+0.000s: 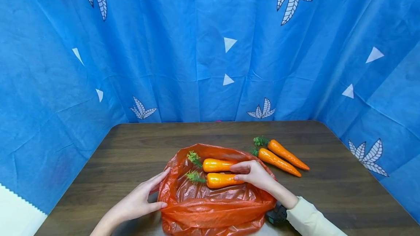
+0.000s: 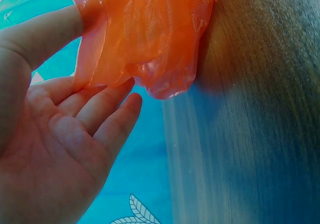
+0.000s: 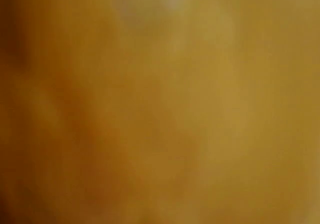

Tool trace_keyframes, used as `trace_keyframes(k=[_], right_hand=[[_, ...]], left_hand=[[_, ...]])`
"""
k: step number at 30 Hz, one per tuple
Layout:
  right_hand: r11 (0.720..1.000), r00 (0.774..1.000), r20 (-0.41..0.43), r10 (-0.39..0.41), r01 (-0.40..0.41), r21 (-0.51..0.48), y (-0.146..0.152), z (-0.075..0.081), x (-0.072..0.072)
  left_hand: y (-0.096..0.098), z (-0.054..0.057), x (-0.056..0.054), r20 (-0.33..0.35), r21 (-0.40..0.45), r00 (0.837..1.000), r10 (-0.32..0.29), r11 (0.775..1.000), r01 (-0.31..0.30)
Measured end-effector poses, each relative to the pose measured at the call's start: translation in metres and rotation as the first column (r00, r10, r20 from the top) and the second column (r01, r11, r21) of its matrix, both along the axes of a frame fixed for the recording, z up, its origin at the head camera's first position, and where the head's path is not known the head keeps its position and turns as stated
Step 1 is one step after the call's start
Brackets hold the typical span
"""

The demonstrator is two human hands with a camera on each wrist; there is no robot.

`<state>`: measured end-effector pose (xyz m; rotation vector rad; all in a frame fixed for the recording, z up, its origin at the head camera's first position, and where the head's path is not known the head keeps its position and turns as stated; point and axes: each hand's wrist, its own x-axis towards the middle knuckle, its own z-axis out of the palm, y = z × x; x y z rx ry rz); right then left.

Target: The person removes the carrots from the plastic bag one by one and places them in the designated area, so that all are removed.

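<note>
An orange-red plastic bag [image 1: 216,212] stands with its mouth spread wide. Over its opening, two orange carrots [image 1: 218,180] with leafy green tops lie side by side, tops pointing left. My right hand [image 1: 256,176] holds both by their narrow ends, thumb on the near carrot and fingers on the far one. At the bag's left side, my left hand [image 1: 141,197] touches the plastic with spread, fairly straight fingers and thumb. The left wrist view shows these fingers [image 2: 112,112] against the bag's edge [image 2: 145,39]. The right wrist view is only an orange-brown blur.
Two more carrots [image 1: 279,161] lie on the dark wooden table [image 1: 328,192] just right of the bag. A blue curtain [image 1: 210,46] with leaf prints hangs behind and beside the table. Under my right wrist sits a black device [image 1: 276,214]. White cloth [image 1: 16,214] shows at the left.
</note>
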<state>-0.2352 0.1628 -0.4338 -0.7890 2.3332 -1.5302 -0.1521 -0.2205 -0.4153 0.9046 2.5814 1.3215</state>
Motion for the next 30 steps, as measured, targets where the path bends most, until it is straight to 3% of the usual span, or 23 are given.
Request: trace_keyframes(k=[11, 30], right_hand=[[0.984, 0.987, -0.086, 0.133, -0.12, 0.134, 0.002, -0.017, -0.003], [0.964, 0.971, -0.14, 0.192, -0.16, 0.212, 0.0, -0.015, 0.001]], left_hand=[[0.0, 0.001, 0.0, 0.003, -0.008, 1.0, 0.004, 1.0, -0.004], [-0.001, -0.002, 0.0, -0.025, 0.002, 1.0, -0.008, 1.0, 0.008]])
